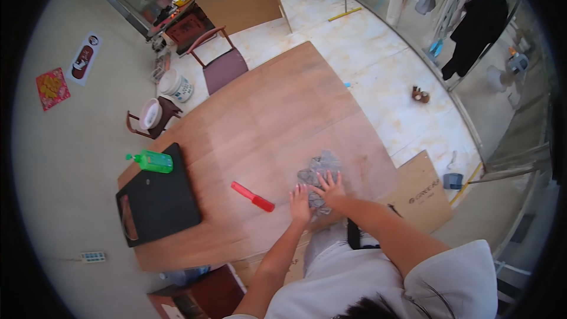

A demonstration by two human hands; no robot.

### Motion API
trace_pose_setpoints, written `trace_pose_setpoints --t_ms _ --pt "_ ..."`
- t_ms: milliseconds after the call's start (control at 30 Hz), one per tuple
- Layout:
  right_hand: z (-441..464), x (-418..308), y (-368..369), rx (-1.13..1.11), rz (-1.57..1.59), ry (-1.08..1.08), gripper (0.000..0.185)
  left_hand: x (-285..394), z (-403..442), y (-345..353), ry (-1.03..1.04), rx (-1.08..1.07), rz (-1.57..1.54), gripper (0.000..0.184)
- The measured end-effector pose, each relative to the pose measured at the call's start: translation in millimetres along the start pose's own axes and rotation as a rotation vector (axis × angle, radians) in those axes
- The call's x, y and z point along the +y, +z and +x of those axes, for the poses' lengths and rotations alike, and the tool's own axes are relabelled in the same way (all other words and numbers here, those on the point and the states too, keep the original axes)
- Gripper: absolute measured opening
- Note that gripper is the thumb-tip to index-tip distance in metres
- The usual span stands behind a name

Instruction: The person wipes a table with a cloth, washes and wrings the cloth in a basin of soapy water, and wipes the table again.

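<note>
A crumpled, thin grey piece of material (324, 160), partly see-through, lies near the front edge of the wooden table (266, 118); I cannot tell if it is lace cloth or a plastic bag. My right hand (331, 188) rests flat on it with fingers spread. At its left edge lies my left hand (300, 204), fingers stretched out and pointing away from me. Parts of the material are hidden under the hands. To the left of my left hand, a red brush (253, 196) lies on the bare wood, touched by neither hand.
A green pump bottle (153, 161) lies on a black flat case (162, 201) at the table's left end. Beyond the table stand a chair (224, 70), a white bucket (175, 85) and a basin (150, 113). Cardboard (422, 192) lies at the right; clothes (478, 29) hang behind.
</note>
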State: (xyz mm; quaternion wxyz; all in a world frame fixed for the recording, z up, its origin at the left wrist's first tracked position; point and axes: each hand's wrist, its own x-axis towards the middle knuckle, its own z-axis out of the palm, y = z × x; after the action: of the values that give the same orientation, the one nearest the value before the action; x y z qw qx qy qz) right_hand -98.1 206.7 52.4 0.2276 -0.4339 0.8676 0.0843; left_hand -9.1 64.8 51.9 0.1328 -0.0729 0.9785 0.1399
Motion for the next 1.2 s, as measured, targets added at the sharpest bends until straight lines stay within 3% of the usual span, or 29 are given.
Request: trace_pose_setpoints --t_ms 267,367,467,600,700,900,1000,1100,1133,1200 --pt "-45 68 -35 -0.224 0.084 -0.040 0.084 75 14 5 -0.019 0.021 -0.052 0.095" --pt "-64 95 -35 -0.202 -0.004 -0.051 0.077 99 23 9 0.002 0.012 -0.054 0.094" --pt "-69 108 -28 -0.157 0.078 -0.105 0.116 99 25 27 0.001 0.029 -0.003 0.095" --pt "-52 105 23 0.047 0.038 -0.081 0.104 107 34 18 -0.067 -0.082 0.106 0.099" --pt "-63 122 2 -0.068 0.116 -0.099 0.072 121 39 13 -0.094 -0.050 0.031 0.100" --pt "-91 165 -10 -0.165 0.038 -0.031 0.085 172 59 8 -0.077 -0.109 -0.033 0.098" --pt "-95 184 5 -0.065 0.013 -0.082 0.085 192 70 12 -0.133 -0.077 0.086 0.079" --pt "-84 179 18 -0.206 -0.169 -0.028 0.088 236 91 -90 -0.141 -0.369 -0.268 0.053" --pt "-80 175 13 -0.188 -0.144 -0.039 0.089 250 100 -98 -0.002 -0.044 -0.372 0.033" --pt "-92 170 -13 -0.165 -0.088 -0.064 0.090 308 77 -202 0.288 0.203 -0.943 0.023"
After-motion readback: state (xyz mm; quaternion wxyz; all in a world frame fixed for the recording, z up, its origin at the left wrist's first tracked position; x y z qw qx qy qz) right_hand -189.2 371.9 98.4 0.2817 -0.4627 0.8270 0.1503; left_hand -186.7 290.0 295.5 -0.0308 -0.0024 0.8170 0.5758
